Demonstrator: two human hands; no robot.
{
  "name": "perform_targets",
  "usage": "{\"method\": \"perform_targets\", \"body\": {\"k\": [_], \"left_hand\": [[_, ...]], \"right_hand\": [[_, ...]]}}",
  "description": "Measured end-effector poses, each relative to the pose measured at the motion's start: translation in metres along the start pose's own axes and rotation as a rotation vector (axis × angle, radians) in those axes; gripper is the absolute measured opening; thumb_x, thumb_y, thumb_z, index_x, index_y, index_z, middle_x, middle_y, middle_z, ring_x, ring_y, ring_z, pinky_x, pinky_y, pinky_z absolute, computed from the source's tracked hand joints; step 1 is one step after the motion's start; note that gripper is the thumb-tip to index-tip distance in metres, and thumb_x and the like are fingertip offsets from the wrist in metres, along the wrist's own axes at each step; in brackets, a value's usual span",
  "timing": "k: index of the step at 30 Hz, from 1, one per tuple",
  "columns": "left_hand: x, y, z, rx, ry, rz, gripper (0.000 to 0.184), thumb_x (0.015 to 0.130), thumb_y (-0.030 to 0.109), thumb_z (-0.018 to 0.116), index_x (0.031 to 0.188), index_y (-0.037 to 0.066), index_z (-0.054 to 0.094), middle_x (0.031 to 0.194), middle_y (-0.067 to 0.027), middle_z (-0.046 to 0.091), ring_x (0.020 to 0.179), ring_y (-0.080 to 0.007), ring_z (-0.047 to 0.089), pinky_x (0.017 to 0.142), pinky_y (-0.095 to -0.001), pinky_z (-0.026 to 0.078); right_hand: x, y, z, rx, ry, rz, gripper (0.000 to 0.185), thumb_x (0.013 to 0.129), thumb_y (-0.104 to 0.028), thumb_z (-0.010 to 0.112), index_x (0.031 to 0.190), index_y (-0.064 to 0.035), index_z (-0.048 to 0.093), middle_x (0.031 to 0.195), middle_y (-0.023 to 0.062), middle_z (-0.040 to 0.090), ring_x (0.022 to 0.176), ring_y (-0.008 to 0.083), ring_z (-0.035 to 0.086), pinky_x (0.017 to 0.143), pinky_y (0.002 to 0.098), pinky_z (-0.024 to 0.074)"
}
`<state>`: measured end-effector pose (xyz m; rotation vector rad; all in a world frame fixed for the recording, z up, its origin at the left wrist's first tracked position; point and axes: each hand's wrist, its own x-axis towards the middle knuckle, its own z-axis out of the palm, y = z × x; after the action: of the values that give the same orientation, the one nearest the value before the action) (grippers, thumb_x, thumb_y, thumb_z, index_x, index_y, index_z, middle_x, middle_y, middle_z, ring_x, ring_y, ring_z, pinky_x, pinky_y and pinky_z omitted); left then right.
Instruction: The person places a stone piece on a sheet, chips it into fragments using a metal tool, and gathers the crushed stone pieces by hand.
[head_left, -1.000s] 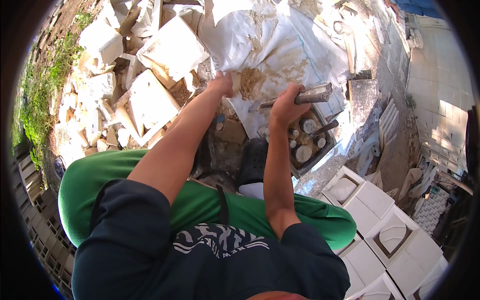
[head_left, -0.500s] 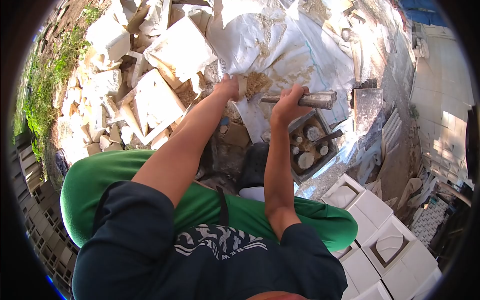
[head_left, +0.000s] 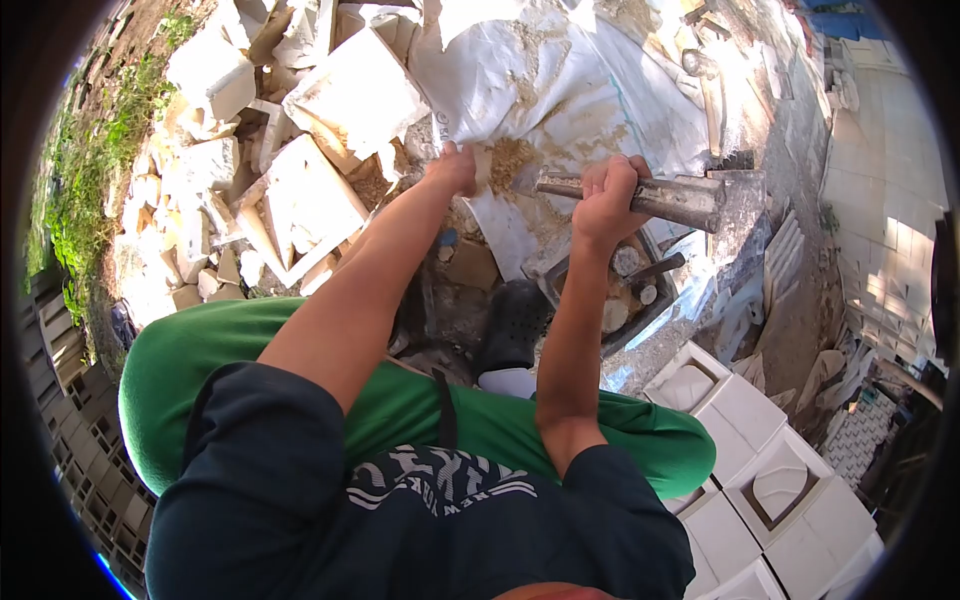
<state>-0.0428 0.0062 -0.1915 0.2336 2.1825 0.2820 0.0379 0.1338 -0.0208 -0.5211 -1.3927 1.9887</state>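
By the clock face of the view, read left to right: greenery [head_left: 90, 190] stands between 9 and 10 o'clock. A heap of broken white pieces [head_left: 310, 205] lies between 10 and 11, some slab-like, some small. The left hand [head_left: 455, 170], just short of 12, is at the near edge of a white sheet [head_left: 580, 90], beside the heap; its fingers are bent, and whether it grips anything cannot be told. A brown crumbly patch [head_left: 510, 160] lies on the sheet just past 12, near that hand. A dark shoe [head_left: 513, 325] is noted close to the centre. The right hand [head_left: 610, 200], between 1 and 2, is closed round a worn, elongated tool [head_left: 685, 203]; its narrower end points towards 9, its thick end towards 3. At about 3 o'clock, below the tool, sits a box [head_left: 640, 330] containing pale round pieces [head_left: 627, 262], with a dark bar [head_left: 657, 268] over it. Pale blocks [head_left: 780, 485], some with recesses, are set in rows at about 4 o'clock.
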Motion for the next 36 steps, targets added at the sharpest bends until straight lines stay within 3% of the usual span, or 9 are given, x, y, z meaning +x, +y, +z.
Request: {"method": "perform_targets", "body": {"k": [5,12,14,20,21,28,32,33,36], "left_hand": [[0.007,-0.001,0.003,0.034,0.018,-0.003,0.082,0.067,0.010,0.068,0.137,0.008,0.026,0.134,-0.0206,0.032,0.122,-0.0349,0.043,0.094,-0.0423,0.044],[0.000,-0.004,0.002,0.046,-0.017,0.009,0.081,0.066,0.010,0.068,0.137,0.008,0.027,0.132,-0.0205,0.033,0.120,-0.0356,0.046,0.091,-0.0429,0.046],[-0.002,0.000,-0.001,0.047,-0.010,0.010,0.081,0.066,0.009,0.068,0.136,0.007,0.027,0.132,-0.0207,0.033,0.120,-0.0352,0.045,0.090,-0.0427,0.046],[0.003,-0.001,0.001,0.035,0.027,0.016,0.082,0.064,0.007,0.068,0.135,0.007,0.027,0.131,-0.0206,0.033,0.123,-0.0339,0.042,0.090,-0.0422,0.047],[0.002,-0.003,0.004,0.062,0.007,0.012,0.082,0.064,0.007,0.068,0.135,0.008,0.027,0.131,-0.0204,0.033,0.123,-0.0340,0.042,0.090,-0.0421,0.047],[0.002,-0.002,0.002,0.031,-0.006,0.016,0.082,0.064,0.008,0.068,0.135,0.008,0.027,0.131,-0.0198,0.033,0.124,-0.0335,0.041,0.089,-0.0425,0.047],[0.000,-0.001,0.002,0.042,0.018,-0.003,0.081,0.065,0.009,0.068,0.135,0.009,0.027,0.131,-0.0191,0.033,0.124,-0.0327,0.041,0.089,-0.0426,0.046],[0.000,0.001,0.003,0.053,0.027,-0.012,0.081,0.065,0.009,0.068,0.135,0.009,0.027,0.132,-0.0191,0.033,0.124,-0.0326,0.042,0.089,-0.0425,0.046],[0.000,-0.002,0.001,0.035,0.003,0.001,0.079,0.066,0.010,0.068,0.135,0.009,0.028,0.133,-0.0191,0.032,0.123,-0.0327,0.042,0.090,-0.0420,0.046]], "right_hand": [[0.002,0.076,-0.012,-0.041,-0.011,-0.025,0.026,0.081,-0.004,0.051,0.061,-0.0085,0.036,0.055,-0.0058,0.034,0.049,0.0030,0.032,0.044,0.0218,0.0269],[-0.002,0.022,-0.003,-0.123,-0.129,-0.023,0.028,0.080,-0.004,0.051,0.059,-0.0090,0.033,0.050,-0.0036,0.033,0.044,0.0057,0.028,0.042,0.0242,0.0243],[-0.003,0.014,-0.002,-0.080,-0.134,-0.001,0.026,0.081,-0.003,0.051,0.059,-0.0074,0.038,0.055,-0.0059,0.039,0.048,0.0019,0.034,0.044,0.0217,0.0274],[0.002,0.077,-0.015,-0.091,-0.102,-0.018,0.026,0.081,-0.001,0.050,0.061,-0.0090,0.036,0.058,-0.0068,0.038,0.050,0.0012,0.033,0.045,0.0209,0.0274],[0.006,0.080,-0.022,-0.119,-0.145,-0.016,0.026,0.079,-0.003,0.051,0.062,-0.0093,0.033,0.054,-0.0031,0.033,0.047,0.0058,0.030,0.044,0.0248,0.0267],[-0.001,0.014,-0.002,-0.079,-0.067,-0.004,0.025,0.080,-0.004,0.049,0.060,-0.0079,0.036,0.052,-0.0037,0.036,0.046,0.0047,0.033,0.044,0.0227,0.0262],[0.000,0.088,-0.021,-0.067,-0.092,-0.066,0.026,0.079,-0.001,0.050,0.061,-0.0086,0.033,0.054,-0.0055,0.036,0.047,0.0032,0.033,0.044,0.0222,0.0264],[-0.001,0.073,-0.013,0.006,-0.053,0.076,0.027,0.078,0.002,0.050,0.061,-0.0090,0.032,0.055,-0.0063,0.036,0.047,0.0027,0.033,0.043,0.0218,0.0258],[0.007,0.059,-0.017,0.026,-0.104,0.065,0.027,0.078,0.001,0.050,0.060,-0.0090,0.033,0.054,-0.0058,0.035,0.046,0.0032,0.033,0.042,0.0217,0.0250]]}}
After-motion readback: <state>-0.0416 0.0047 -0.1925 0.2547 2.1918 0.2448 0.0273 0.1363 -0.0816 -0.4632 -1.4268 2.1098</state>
